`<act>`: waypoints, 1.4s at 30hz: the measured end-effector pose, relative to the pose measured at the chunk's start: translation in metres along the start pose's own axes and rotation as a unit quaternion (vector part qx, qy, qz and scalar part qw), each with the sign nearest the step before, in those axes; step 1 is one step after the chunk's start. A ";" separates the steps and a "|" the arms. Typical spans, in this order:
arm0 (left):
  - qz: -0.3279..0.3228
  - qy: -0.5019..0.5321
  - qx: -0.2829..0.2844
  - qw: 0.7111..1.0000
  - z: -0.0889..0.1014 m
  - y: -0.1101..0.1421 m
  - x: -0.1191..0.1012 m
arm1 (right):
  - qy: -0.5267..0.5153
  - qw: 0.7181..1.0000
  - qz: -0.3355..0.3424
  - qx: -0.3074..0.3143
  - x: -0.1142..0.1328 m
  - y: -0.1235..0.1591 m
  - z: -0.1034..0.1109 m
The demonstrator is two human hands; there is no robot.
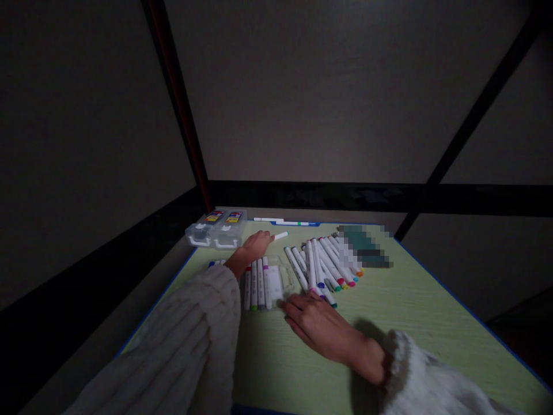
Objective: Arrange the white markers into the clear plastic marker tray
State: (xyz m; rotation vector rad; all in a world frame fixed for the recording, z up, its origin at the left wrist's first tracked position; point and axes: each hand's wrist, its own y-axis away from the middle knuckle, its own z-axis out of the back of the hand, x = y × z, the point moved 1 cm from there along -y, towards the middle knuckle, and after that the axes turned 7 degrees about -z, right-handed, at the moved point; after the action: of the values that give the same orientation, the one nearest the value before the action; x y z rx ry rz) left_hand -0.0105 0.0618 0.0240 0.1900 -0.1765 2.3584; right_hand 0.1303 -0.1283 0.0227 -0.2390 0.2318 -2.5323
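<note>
My left hand (254, 246) reaches forward over the green table top (389, 311), its fingers closed on a white marker (280, 235) that sticks out to the right. My right hand (317, 324) lies flat, fingers stretched toward a clear open marker case (283, 281). Three markers (257, 285) lie side by side in that case. A loose fan of several white markers with coloured caps (324, 264) lies just beyond my right fingertips. Both arms wear fuzzy white sleeves.
Two closed clear plastic boxes (216, 230) stand at the far left corner. Another pair of markers (280, 221) lies along the far edge. A blurred dark green object (365, 246) sits at the far right. A dark frame and wall rise behind the table.
</note>
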 end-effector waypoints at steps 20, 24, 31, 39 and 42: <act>-0.011 0.049 -0.037 0.998 -0.006 0.007 0.006 | -0.006 1.000 -0.009 0.006 0.000 0.000 0.000; -0.003 0.067 -0.087 0.994 0.000 0.009 0.008 | -0.007 1.000 -0.013 0.019 0.000 0.000 0.002; 0.005 0.085 -0.140 0.986 0.016 0.020 0.003 | -0.010 1.000 -0.008 0.017 0.000 0.000 0.001; -0.028 0.141 -0.245 0.959 0.024 0.047 -0.007 | -0.010 0.999 -0.013 0.033 0.000 -0.001 0.000; -0.038 0.145 -0.278 0.949 0.026 0.056 -0.012 | -0.008 0.999 -0.011 0.034 0.000 -0.001 0.000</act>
State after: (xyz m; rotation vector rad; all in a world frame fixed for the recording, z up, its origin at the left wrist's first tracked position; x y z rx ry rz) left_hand -0.0389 0.0096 0.0429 -0.4132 -0.6623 2.1330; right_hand 0.1299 -0.1270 0.0227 -0.2370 0.1383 -2.5537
